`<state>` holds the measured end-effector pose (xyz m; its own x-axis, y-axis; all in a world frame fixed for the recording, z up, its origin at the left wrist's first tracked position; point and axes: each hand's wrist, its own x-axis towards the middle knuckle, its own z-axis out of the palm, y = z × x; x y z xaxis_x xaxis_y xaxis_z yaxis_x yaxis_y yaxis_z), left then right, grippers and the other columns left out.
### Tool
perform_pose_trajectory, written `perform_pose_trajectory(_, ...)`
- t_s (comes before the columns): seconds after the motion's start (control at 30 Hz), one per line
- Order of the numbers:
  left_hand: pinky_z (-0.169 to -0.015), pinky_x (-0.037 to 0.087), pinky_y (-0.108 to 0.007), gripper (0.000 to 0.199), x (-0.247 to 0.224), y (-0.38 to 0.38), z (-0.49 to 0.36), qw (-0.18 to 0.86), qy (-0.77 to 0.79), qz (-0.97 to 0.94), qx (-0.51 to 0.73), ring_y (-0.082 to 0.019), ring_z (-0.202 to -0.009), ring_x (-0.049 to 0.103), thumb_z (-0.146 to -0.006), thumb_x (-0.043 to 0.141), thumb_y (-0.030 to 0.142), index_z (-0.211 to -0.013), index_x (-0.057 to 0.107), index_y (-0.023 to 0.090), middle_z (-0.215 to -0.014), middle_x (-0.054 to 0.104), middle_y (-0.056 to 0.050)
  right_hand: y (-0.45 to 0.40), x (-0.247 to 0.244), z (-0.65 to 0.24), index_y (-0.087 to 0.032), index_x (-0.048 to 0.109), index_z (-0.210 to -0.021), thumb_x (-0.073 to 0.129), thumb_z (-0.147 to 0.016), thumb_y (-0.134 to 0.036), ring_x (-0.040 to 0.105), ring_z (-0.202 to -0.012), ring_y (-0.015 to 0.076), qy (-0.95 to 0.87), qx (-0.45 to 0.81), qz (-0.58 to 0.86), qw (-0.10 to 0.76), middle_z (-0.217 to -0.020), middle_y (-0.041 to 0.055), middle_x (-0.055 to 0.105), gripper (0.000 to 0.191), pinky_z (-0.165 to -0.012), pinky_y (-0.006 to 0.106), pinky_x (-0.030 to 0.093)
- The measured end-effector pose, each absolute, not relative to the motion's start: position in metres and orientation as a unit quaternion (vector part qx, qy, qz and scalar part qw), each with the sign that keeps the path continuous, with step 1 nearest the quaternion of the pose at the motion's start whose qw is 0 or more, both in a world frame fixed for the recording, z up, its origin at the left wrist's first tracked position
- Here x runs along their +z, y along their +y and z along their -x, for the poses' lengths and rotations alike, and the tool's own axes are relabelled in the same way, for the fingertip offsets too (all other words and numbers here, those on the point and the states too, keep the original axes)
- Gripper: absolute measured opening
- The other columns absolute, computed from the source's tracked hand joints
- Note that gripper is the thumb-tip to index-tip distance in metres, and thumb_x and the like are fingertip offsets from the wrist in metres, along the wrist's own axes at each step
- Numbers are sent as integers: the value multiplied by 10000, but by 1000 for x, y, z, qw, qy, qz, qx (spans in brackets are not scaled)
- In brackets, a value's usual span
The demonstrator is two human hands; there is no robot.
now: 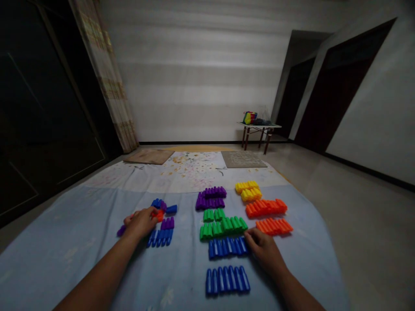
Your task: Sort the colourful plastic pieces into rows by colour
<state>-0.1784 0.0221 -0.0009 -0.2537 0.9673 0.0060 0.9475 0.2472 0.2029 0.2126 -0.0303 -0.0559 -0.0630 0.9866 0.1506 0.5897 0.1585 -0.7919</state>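
Note:
My left hand [141, 221] reaches over a mixed pile, its fingers curled onto orange bullet-shaped plastic pieces [159, 215]. Around it lie small purple pieces [167, 223], a row of blue pieces [160, 237] and a loose blue piece [171, 209]. My right hand [262, 247] is closed at the right end of a blue row [228, 248]; its fingertips hide whatever they may hold. Just beyond that row stand green pieces [223, 226]. Nearer to me is another blue row [227, 280].
Purple pieces [210, 198], yellow pieces [248, 190] and two orange groups [266, 208] lie farther back on the blue cloth [106, 216]. Two flat mats, one brown [149, 157] and one patterned [243, 159], rest at the far edge. A small table [259, 126] stands by the wall.

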Motion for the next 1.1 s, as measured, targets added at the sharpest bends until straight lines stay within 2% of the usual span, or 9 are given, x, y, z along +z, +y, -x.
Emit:
perform_pose_trajectory(0.07, -877, 315, -454, 313, -1, 23, 178, 59, 784, -613, 78, -286, -1051, 526, -693, 464, 343, -944, 644, 288, -1067, 652, -59, -31, -54, -212, -176, 608, -759, 427, -822, -396, 556, -591, 154, -670, 271, 589, 360, -635, 17, 604, 292, -555, 241, 385)
perform_pose_trajectory(0.17, -868, 310, -484, 410, 0, 25, 177, 41, 785, -613, 73, -336, -1071, 500, -698, 439, 481, -967, 649, 254, -1104, 619, -117, -31, -52, -210, -171, 611, -755, 427, -822, -371, 536, -559, 140, -671, 255, 595, 361, -605, 7, 585, 279, -535, 232, 367)
perform_pose_trajectory(0.27, -837, 309, -506, 549, 3, 26, 172, 6, 800, -597, 49, -374, -1035, 502, -680, 379, 617, -962, 654, 235, -1046, 615, -161, -31, -50, -209, -172, 610, -759, 426, -822, -360, 524, -538, 132, -673, 246, 598, 359, -586, -1, 572, 271, -526, 228, 357)
perform_pose_trajectory(0.33, -821, 311, -506, 569, 5, 24, 168, -5, 805, -593, 30, -379, -1008, 513, -678, 359, 636, -934, 658, 225, -1007, 622, -168, -31, -51, -209, -174, 610, -763, 425, -823, -362, 527, -540, 133, -674, 249, 597, 357, -592, 0, 577, 270, -527, 228, 357)
perform_pose_trajectory(0.53, -838, 316, -483, 439, 4, 22, 163, 25, 802, -597, 32, -349, -1016, 527, -680, 441, 509, -961, 645, 241, -1009, 658, -126, -31, -57, -212, -181, 612, -769, 418, -826, -391, 554, -580, 148, -678, 267, 584, 359, -628, 12, 601, 291, -547, 235, 376)
perform_pose_trajectory(0.63, -867, 320, -453, 486, 5, 18, 167, 36, 805, -591, 45, -313, -1047, 525, -678, 471, 474, -1093, 582, 248, -1073, 647, -102, -31, -59, -213, -183, 619, -772, 423, -818, -421, 554, -583, 156, -675, 278, 581, 361, -628, 18, 608, 312, -546, 240, 387)
perform_pose_trajectory(0.77, -919, 296, -432, 573, 16, 5, 162, 37, 796, -594, 110, -286, -1089, 501, -689, 484, 430, -1213, 476, 200, -1142, 607, -109, -31, -58, -213, -185, 622, -772, 424, -810, -458, 550, -578, 162, -675, 278, 582, 359, -615, 19, 603, 339, -554, 254, 398)
perform_pose_trajectory(0.93, -970, 250, -439, 554, 18, -22, 123, 32, 736, -643, 210, -259, -1107, 475, -702, 504, 377, -1228, 445, 214, -1165, 579, -79, -32, -56, -213, -181, 623, -770, 430, -808, -468, 548, -571, 163, -670, 277, 586, 362, -611, 16, 596, 347, -554, 261, 402)
perform_pose_trajectory(1.1, -943, 294, -431, 529, -10, -42, 82, 102, 661, -705, 235, -243, -1062, 495, -679, 542, 295, -1201, 485, 229, -1110, 598, -66, -33, -54, -212, -175, 630, -776, 424, -817, -472, 544, -560, 156, -673, 266, 581, 372, -602, 13, 593, 363, -540, 251, 402)
